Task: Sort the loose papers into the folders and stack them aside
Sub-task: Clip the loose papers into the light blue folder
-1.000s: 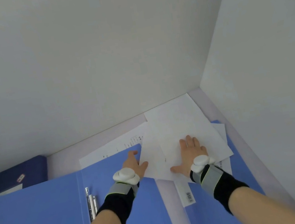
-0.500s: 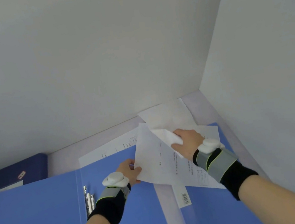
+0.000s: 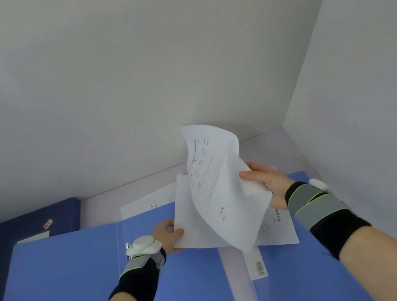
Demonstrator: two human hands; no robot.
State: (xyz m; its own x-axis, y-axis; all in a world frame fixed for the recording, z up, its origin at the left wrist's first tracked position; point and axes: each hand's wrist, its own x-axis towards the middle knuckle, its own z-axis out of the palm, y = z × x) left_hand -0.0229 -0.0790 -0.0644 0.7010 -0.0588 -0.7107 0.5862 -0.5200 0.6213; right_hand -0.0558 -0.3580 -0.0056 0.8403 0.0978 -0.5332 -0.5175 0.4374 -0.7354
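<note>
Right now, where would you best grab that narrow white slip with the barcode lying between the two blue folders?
Probably by its near end, coming from your side. The barcode slip lies flat in the gap between the open folder and the right folder, its far end tucked under a printed sheet; only the near end is free to pinch.

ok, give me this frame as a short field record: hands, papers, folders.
left hand: pinching the lower left edge of a white sheet
right hand: gripping the lifted sheet, which is curled upward, print visible
open folder: light blue, lying flat at left, metal clip at spine
second folder: light blue, at right, papers partly on it
dark folder: navy, closed, far left
papers filed: none visible yet
</note>
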